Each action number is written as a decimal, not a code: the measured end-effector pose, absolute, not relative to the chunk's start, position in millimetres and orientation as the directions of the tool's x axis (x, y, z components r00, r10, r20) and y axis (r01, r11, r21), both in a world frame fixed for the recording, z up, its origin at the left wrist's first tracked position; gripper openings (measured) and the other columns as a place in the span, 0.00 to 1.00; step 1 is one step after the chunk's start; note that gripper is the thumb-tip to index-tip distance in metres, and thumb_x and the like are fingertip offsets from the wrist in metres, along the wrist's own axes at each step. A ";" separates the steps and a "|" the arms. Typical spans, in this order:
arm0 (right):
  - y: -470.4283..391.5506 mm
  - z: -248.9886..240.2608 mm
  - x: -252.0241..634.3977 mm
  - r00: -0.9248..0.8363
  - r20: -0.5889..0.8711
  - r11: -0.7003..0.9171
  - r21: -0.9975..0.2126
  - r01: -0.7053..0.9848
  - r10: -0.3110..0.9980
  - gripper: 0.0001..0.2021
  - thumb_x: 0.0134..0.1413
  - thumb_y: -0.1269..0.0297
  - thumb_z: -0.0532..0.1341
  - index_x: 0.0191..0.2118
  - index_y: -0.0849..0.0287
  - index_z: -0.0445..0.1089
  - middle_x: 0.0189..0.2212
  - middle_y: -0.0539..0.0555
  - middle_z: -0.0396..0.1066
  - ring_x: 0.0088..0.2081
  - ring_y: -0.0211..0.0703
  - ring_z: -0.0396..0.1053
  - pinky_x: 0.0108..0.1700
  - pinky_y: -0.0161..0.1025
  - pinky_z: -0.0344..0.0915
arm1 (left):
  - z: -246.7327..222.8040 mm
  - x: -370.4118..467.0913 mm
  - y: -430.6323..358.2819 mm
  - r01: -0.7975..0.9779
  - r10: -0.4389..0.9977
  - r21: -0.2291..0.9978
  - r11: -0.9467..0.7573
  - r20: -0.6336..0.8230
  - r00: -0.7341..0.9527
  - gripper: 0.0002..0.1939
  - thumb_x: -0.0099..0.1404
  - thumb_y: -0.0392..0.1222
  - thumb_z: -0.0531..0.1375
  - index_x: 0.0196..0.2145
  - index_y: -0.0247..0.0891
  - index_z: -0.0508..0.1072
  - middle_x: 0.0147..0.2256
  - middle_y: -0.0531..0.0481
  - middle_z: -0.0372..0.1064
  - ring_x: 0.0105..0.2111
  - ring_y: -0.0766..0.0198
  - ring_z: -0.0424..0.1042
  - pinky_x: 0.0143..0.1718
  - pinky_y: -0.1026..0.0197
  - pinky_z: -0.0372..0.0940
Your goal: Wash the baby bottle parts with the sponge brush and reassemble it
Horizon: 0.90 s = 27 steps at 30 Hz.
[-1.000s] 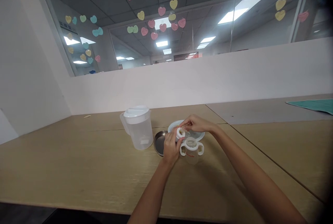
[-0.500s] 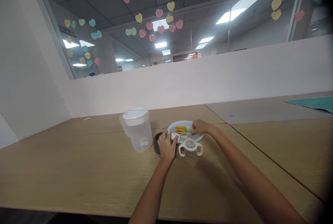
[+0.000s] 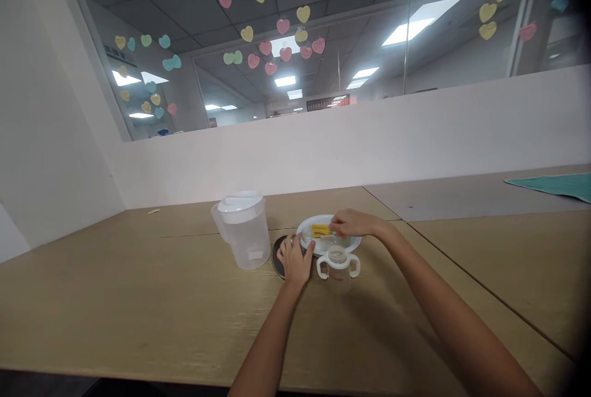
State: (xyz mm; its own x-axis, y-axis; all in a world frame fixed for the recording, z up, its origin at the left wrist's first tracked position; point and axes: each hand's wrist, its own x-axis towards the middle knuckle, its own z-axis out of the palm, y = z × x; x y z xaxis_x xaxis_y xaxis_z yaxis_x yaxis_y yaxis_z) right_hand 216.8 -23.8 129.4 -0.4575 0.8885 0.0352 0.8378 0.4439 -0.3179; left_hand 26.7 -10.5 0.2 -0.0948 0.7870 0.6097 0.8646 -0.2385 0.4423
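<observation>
A white oval plate [image 3: 354, 245] lies on the table, with yellow pieces [image 3: 319, 230] and small clear items on it. My right hand [image 3: 351, 223] reaches over its right side, fingers closed near the yellow pieces; what they grip is too small to make out. My left hand [image 3: 295, 260] rests with fingers spread over a dark round tray [image 3: 278, 256] at the plate's left edge. In front of the plate stands a clear bottle [image 3: 338, 271] with two white handles and an open top. To the left, a lidded translucent pitcher [image 3: 248, 238] stands upright.
The wooden table [image 3: 152, 298] meets a white wall [image 3: 323, 157] at the back, below a window with heart-shaped notes. A teal cloth [image 3: 556, 184] lies at the far right. A small light strip [image 3: 154, 211] is at the back left.
My right hand has moved a little to the left over the plate. The white round piece that was by my left fingers no longer shows there. My left hand has barely moved.
</observation>
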 end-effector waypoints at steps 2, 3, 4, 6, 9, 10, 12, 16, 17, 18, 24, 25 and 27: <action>-32.3 132.0 212.5 -0.492 -0.059 0.448 -0.330 0.831 0.869 0.19 0.48 0.52 0.56 0.39 0.63 0.73 0.29 0.55 0.73 0.28 0.39 0.67 0.28 0.32 0.57 | 8.2 22.6 -12.6 0.864 0.693 0.455 -0.214 0.694 -0.193 0.22 0.63 0.53 0.50 0.51 0.41 0.65 0.55 0.41 0.57 0.55 0.51 0.55 0.53 0.45 0.50; -35.3 131.9 209.9 -0.503 -0.092 0.453 -0.318 0.833 0.860 0.24 0.43 0.50 0.60 0.44 0.61 0.71 0.32 0.55 0.73 0.30 0.40 0.68 0.29 0.32 0.58 | 13.2 18.8 -13.8 0.864 0.625 0.463 -0.198 0.738 -0.253 0.22 0.63 0.52 0.50 0.52 0.40 0.64 0.56 0.39 0.55 0.55 0.50 0.54 0.53 0.45 0.49; -37.5 131.0 207.1 -0.507 -0.108 0.460 -0.295 0.838 0.855 0.29 0.37 0.51 0.64 0.47 0.60 0.69 0.35 0.55 0.72 0.31 0.41 0.68 0.29 0.32 0.58 | 18.3 13.7 -14.7 0.862 0.551 0.473 -0.181 0.775 -0.310 0.23 0.63 0.50 0.50 0.53 0.38 0.63 0.57 0.38 0.53 0.55 0.49 0.53 0.54 0.43 0.48; -39.6 127.6 201.3 -0.511 -0.108 0.476 -0.243 0.845 0.853 0.34 0.31 0.56 0.68 0.50 0.59 0.67 0.37 0.55 0.72 0.33 0.43 0.69 0.29 0.32 0.59 | 26.9 0.0 -15.0 0.859 0.426 0.488 -0.154 0.817 -0.388 0.25 0.63 0.50 0.51 0.55 0.36 0.59 0.58 0.37 0.50 0.56 0.46 0.52 0.55 0.41 0.45; -40.0 120.5 195.3 -0.522 -0.026 0.504 -0.224 0.834 0.853 0.30 0.32 0.62 0.67 0.48 0.57 0.68 0.37 0.54 0.71 0.34 0.45 0.68 0.28 0.33 0.57 | 30.1 -24.5 -9.5 0.814 0.304 0.570 -0.112 0.799 -0.518 0.36 0.59 0.55 0.54 0.60 0.33 0.50 0.60 0.32 0.43 0.58 0.40 0.46 0.55 0.36 0.44; -40.2 118.1 195.1 -0.527 0.012 0.515 -0.235 0.824 0.850 0.28 0.33 0.62 0.66 0.47 0.56 0.69 0.36 0.54 0.71 0.34 0.45 0.68 0.28 0.33 0.57 | 28.5 -32.0 -6.3 0.785 0.287 0.611 -0.102 0.774 -0.564 0.42 0.57 0.58 0.55 0.61 0.32 0.45 0.61 0.30 0.41 0.59 0.37 0.45 0.54 0.34 0.44; -41.5 113.0 197.9 -0.539 0.076 0.536 -0.281 0.796 0.839 0.25 0.35 0.61 0.65 0.46 0.56 0.69 0.34 0.53 0.71 0.32 0.44 0.68 0.28 0.33 0.57 | 23.1 -44.2 0.8 0.733 0.313 0.670 -0.113 0.725 -0.614 0.52 0.52 0.60 0.59 0.62 0.31 0.37 0.61 0.27 0.38 0.59 0.32 0.43 0.54 0.33 0.44; -49.7 100.0 213.0 -0.568 0.157 0.575 -0.421 0.701 0.808 0.21 0.42 0.57 0.61 0.46 0.55 0.69 0.34 0.52 0.71 0.33 0.42 0.68 0.32 0.34 0.60 | 15.7 -56.6 11.3 0.677 0.399 0.710 -0.192 0.687 -0.607 0.57 0.49 0.60 0.62 0.62 0.33 0.32 0.61 0.28 0.39 0.59 0.31 0.44 0.56 0.35 0.46; -52.4 95.3 216.9 -0.573 0.190 0.589 -0.449 0.672 0.797 0.20 0.44 0.56 0.60 0.46 0.55 0.69 0.35 0.52 0.71 0.34 0.43 0.68 0.34 0.35 0.61 | 15.5 -58.1 12.7 0.668 0.410 0.718 -0.195 0.678 -0.610 0.57 0.49 0.60 0.62 0.62 0.32 0.32 0.61 0.28 0.40 0.58 0.31 0.44 0.56 0.36 0.46; -55.0 90.0 220.1 -0.574 0.231 0.607 -0.468 0.642 0.786 0.20 0.46 0.56 0.59 0.46 0.55 0.69 0.37 0.52 0.71 0.37 0.43 0.68 0.36 0.36 0.62 | 15.7 -59.2 13.6 0.660 0.419 0.726 -0.193 0.669 -0.614 0.56 0.49 0.60 0.62 0.62 0.32 0.32 0.60 0.28 0.41 0.58 0.31 0.45 0.56 0.36 0.47; -57.8 48.9 221.7 -0.472 0.501 0.683 -0.436 0.586 0.725 0.21 0.54 0.52 0.55 0.50 0.55 0.66 0.50 0.56 0.67 0.52 0.47 0.62 0.51 0.43 0.58 | 14.3 -60.7 14.3 0.680 0.391 0.717 -0.152 0.675 -0.625 0.52 0.51 0.61 0.60 0.61 0.30 0.38 0.58 0.29 0.44 0.57 0.33 0.47 0.57 0.39 0.48; -56.8 43.2 220.1 -0.457 0.541 0.695 -0.405 0.595 0.706 0.21 0.54 0.51 0.55 0.50 0.57 0.66 0.50 0.57 0.67 0.52 0.48 0.62 0.52 0.44 0.57 | 13.9 -60.1 13.5 0.693 0.373 0.705 -0.149 0.689 -0.621 0.52 0.51 0.61 0.59 0.61 0.28 0.39 0.58 0.29 0.45 0.57 0.34 0.48 0.57 0.40 0.48; -55.4 34.7 216.9 -0.440 0.613 0.718 -0.326 0.615 0.656 0.21 0.55 0.52 0.54 0.49 0.58 0.67 0.49 0.59 0.68 0.51 0.49 0.62 0.52 0.46 0.56 | 14.1 -58.3 10.3 0.722 0.343 0.675 -0.152 0.721 -0.602 0.51 0.53 0.61 0.59 0.61 0.27 0.39 0.58 0.29 0.45 0.57 0.35 0.48 0.58 0.40 0.48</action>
State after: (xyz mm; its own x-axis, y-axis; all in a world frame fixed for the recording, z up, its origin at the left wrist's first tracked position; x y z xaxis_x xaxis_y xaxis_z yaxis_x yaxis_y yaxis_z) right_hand 216.9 -55.4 34.7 -0.4402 0.6562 0.6129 0.6153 0.7176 -0.3264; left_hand -58.3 10.3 14.1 -0.6024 0.3426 0.7209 0.7216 -0.1522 0.6754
